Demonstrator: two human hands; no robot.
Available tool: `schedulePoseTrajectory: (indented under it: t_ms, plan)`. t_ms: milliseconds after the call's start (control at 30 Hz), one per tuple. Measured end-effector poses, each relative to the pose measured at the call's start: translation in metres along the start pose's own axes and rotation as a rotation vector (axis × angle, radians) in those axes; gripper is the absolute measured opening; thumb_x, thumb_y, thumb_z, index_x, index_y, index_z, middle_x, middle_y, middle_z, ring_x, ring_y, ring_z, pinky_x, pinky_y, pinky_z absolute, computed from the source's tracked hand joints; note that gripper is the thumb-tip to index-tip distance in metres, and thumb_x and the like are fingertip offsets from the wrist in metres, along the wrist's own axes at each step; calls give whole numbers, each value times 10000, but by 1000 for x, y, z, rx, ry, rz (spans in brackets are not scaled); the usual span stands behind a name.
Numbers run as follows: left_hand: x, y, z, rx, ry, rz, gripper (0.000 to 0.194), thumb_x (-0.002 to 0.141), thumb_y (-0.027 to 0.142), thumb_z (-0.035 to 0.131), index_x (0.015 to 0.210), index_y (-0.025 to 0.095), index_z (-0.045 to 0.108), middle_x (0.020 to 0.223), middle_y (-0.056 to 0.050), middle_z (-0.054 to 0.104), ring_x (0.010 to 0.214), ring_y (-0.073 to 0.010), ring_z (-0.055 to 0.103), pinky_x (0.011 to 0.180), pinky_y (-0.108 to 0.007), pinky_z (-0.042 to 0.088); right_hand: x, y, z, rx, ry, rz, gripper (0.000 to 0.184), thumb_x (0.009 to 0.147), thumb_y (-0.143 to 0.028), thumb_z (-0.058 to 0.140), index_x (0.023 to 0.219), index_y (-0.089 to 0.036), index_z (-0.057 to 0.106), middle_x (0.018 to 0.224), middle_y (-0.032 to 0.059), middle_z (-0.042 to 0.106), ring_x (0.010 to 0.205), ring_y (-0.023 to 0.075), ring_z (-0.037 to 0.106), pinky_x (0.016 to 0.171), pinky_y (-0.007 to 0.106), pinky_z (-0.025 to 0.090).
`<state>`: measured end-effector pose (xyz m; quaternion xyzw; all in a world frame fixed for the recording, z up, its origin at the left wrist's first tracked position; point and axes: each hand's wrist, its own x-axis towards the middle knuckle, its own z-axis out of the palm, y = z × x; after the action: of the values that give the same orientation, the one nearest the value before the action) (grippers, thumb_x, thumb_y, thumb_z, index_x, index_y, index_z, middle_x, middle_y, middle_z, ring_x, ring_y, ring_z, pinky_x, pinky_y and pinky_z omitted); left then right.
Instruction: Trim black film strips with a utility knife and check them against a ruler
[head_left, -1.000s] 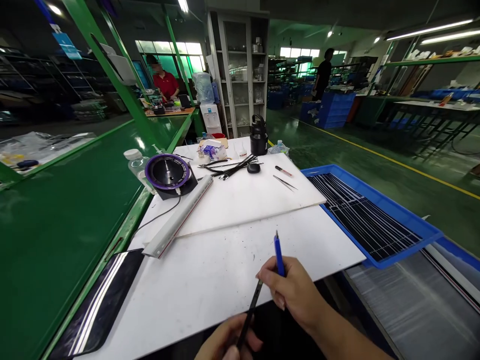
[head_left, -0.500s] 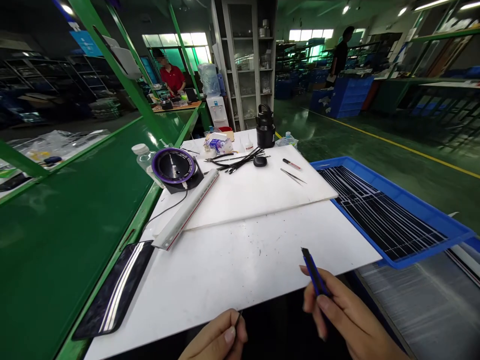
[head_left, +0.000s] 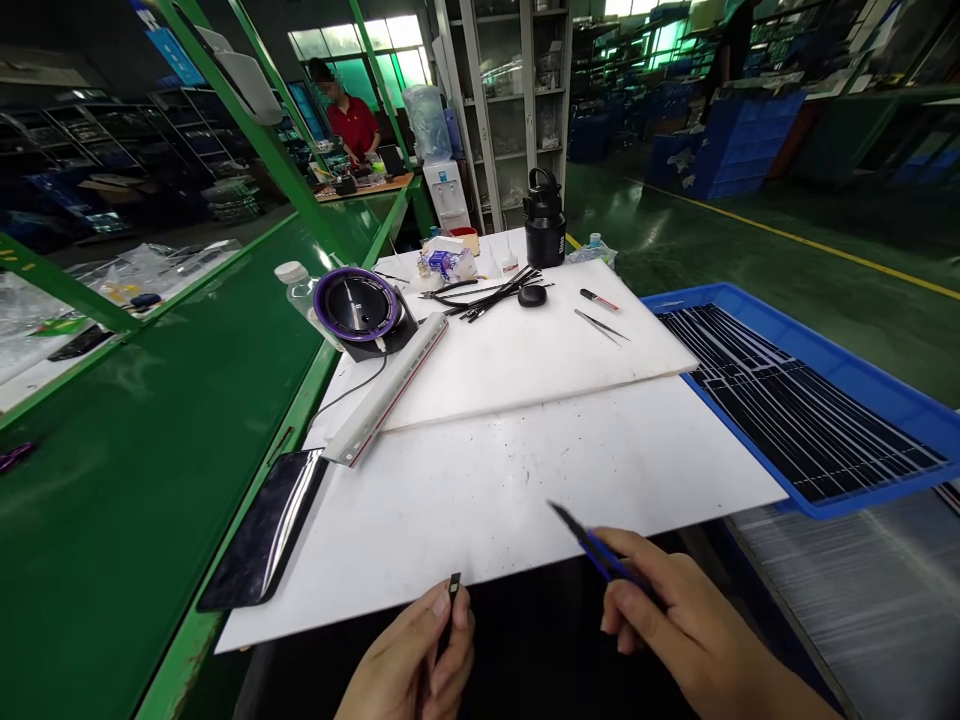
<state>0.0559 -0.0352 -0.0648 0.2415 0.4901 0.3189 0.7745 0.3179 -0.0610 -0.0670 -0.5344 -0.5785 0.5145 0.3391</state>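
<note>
Just past the table's near edge, my left hand (head_left: 420, 640) pinches a small dark strip (head_left: 454, 582); its end sticks up between thumb and fingers, and the rest is hidden. To the right, my right hand (head_left: 652, 605) grips a blue utility knife (head_left: 600, 555), its dark blade pointing up and left toward the other hand. Knife and strip are apart. Beyond both hands lies the white tabletop (head_left: 420, 500), with small dark specks on it. Farther off, tweezers (head_left: 600, 326) and a small red-and-black tool (head_left: 599, 300) rest on a white foam board (head_left: 487, 365).
At right, a blue tray (head_left: 832, 350) holds rows of black strips. A long white bar (head_left: 386, 395), a dark tablet-like panel (head_left: 262, 530) and a round purple-rimmed device (head_left: 357, 305) line the left side. Black strips (head_left: 499, 295) and a black jug (head_left: 544, 225) stand farther back.
The knife has tipped over to the left, bringing its blade nearer my left hand. My left hand has turned upward, showing more of the strip's end. The camera view has shifted.
</note>
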Motion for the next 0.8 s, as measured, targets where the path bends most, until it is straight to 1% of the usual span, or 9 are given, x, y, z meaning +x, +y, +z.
schedulePoseTrajectory:
  t_ms: [67, 100, 167, 233, 300, 367, 533, 700, 800]
  plan:
    - [0, 0, 0, -35, 12, -46, 345, 850, 502, 673, 799, 166, 612, 545, 67, 365, 410, -22, 153, 362, -146, 102, 0, -6, 4, -58, 3, -26, 318, 1002, -326, 403, 1201, -206, 620, 882, 40, 711, 695, 161, 663, 661, 287, 542]
    - [0, 0, 1, -67, 14, -75, 341, 832, 498, 698, 807, 170, 610, 543, 75, 357, 407, -16, 131, 362, -144, 91, 1, -9, 5, -84, 1, -35, 319, 996, -312, 406, 1200, -203, 625, 939, 52, 715, 680, 156, 658, 651, 285, 541]
    - [1, 0, 2, -115, 24, -108, 336, 802, 486, 738, 822, 178, 603, 548, 86, 349, 409, -11, 109, 365, -141, 91, 3, -13, 7, -157, -48, -62, 389, 981, -267, 413, 1333, -202, 567, 1006, 64, 720, 684, 158, 663, 684, 299, 546]
    - [2, 0, 4, -109, 38, -108, 342, 795, 486, 746, 832, 180, 599, 556, 84, 363, 414, -13, 125, 367, -141, 102, 7, -15, 9, -248, -140, -95, 505, 958, -209, 428, 1462, -213, 466, 1055, 67, 724, 810, 187, 690, 791, 326, 541]
    - [3, -2, 7, -70, 37, -107, 358, 802, 509, 729, 834, 178, 598, 556, 79, 382, 411, -14, 137, 365, -144, 99, 12, -16, 11, -329, -224, -130, 557, 939, -163, 433, 1492, -233, 441, 1135, 69, 715, 981, 219, 678, 895, 353, 512]
    - [5, -4, 9, -34, 38, -117, 367, 812, 523, 708, 837, 175, 596, 552, 76, 395, 406, -12, 133, 364, -147, 87, 16, -16, 14, -396, -253, -161, 581, 927, -140, 435, 1495, -261, 441, 1214, 69, 690, 1050, 236, 656, 937, 376, 492]
    - [10, -10, 13, 14, 77, -133, 361, 841, 521, 663, 832, 171, 578, 535, 76, 384, 415, -20, 128, 372, -154, 74, 22, -13, 25, -499, -269, -161, 592, 916, -129, 445, 1487, -284, 454, 1095, 64, 708, 943, 234, 669, 853, 358, 503]
    - [16, -13, 16, 40, 74, -138, 400, 877, 565, 594, 831, 169, 574, 540, 71, 386, 410, -22, 134, 369, -159, 77, 24, -12, 27, -547, -269, -132, 580, 916, -130, 448, 1472, -291, 477, 1043, 59, 716, 901, 227, 674, 815, 340, 497]
    - [18, -13, 17, 41, 60, -158, 389, 853, 554, 633, 834, 170, 571, 575, 63, 414, 417, -17, 147, 373, -154, 68, 25, -11, 26, -557, -273, -120, 574, 913, -138, 459, 1462, -302, 491, 1029, 55, 725, 882, 222, 676, 792, 326, 488]
